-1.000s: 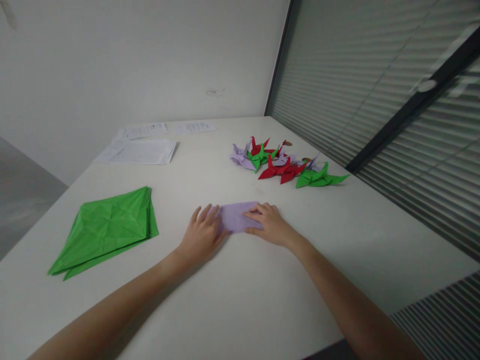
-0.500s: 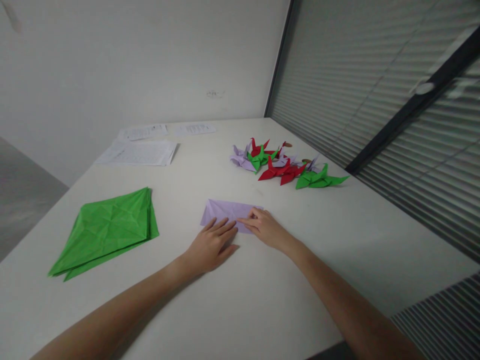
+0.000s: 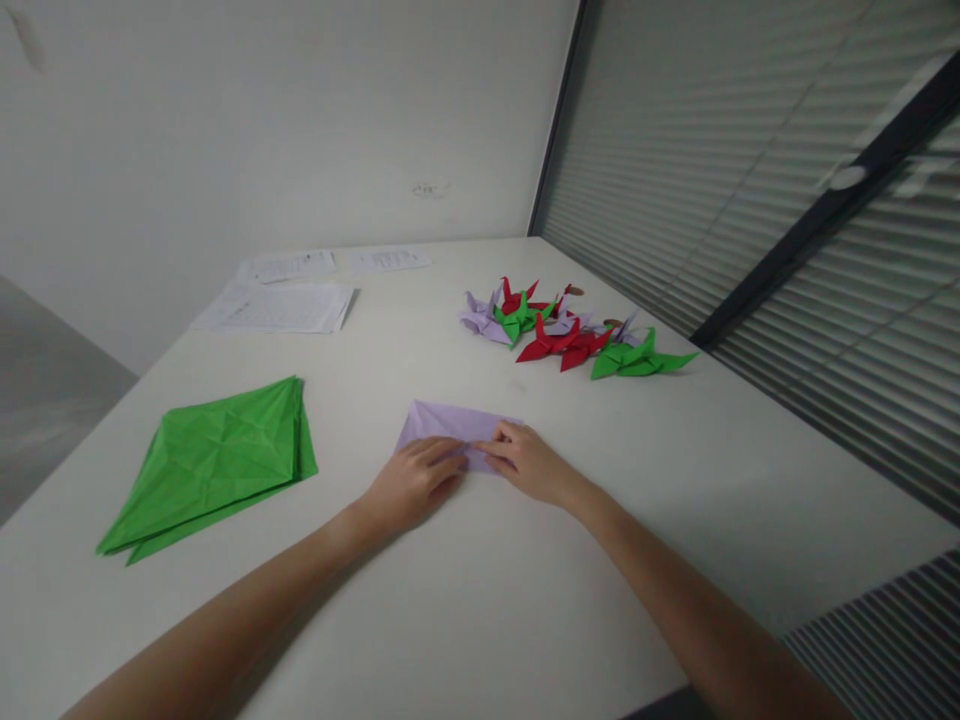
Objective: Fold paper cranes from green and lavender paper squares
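A folded lilac paper (image 3: 450, 422) lies flat on the white table (image 3: 480, 580) in front of me. My left hand (image 3: 409, 485) rests on its near edge with fingers curled and pinching the paper. My right hand (image 3: 529, 465) meets it from the right, fingertips pinched on the same near edge. Both hands cover the paper's near side; its far half shows.
A stack of creased green paper sheets (image 3: 214, 460) lies to the left. Several folded paper cranes (image 3: 570, 335) in red, green and lilac sit at the back right near the window blinds (image 3: 750, 200). White printed sheets (image 3: 281, 300) lie at the far left.
My left hand slid off the paper's left end to its near edge, and its fingers went from flat to curled. My right hand drew back to the near edge too.
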`<state>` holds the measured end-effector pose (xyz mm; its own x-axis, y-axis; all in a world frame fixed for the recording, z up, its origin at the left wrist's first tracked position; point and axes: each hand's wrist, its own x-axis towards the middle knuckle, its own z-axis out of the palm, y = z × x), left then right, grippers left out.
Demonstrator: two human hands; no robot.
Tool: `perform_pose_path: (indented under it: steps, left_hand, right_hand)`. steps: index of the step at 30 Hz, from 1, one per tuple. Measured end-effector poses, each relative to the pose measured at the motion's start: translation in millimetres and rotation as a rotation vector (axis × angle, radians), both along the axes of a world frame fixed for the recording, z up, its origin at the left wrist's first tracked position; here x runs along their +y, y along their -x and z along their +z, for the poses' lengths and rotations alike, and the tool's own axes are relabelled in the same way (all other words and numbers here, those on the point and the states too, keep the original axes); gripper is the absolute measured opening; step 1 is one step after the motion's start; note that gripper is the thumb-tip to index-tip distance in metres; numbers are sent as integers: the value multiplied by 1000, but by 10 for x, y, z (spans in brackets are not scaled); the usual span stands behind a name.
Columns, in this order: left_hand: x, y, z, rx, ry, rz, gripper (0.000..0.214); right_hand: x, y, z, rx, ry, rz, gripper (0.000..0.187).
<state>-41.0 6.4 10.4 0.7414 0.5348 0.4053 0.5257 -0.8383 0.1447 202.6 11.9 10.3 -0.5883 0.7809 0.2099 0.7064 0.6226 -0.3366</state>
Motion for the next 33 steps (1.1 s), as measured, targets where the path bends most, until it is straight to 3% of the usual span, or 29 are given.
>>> perform_pose_path:
  steps: [5,12,17,20,23,26,29,33]
  left_hand:
    - [22,-18,-57,-51,19,9,18]
    - [7,-18,-6,-12,-6,107,24]
    - [-1,-5,-22,29,-65,121,23]
    - [18,19,-49,34,-102,107,21]
    - [30,29,-55,6,-97,122,25]
    - [20,20,-35,-38,-58,74,24]
    - [-24,-4,5,-46,2,-22,22]
    - [-118,-56,68,24,89,-165,31]
  right_hand:
    - [-16,-6,53,48,-27,94,29]
    - [-30,-24,116,-55,-217,174,9]
    - [-87,86,159,-81,-299,174,16]
    - [-82,74,188,11,-208,163,16]
    - [-29,-10,181,134,-18,165,30]
    - [41,-115,147,274,177,125,20]
    - [91,-198,119,348,305,-6,18]
    - [129,-236,78,334,318,-182,27]
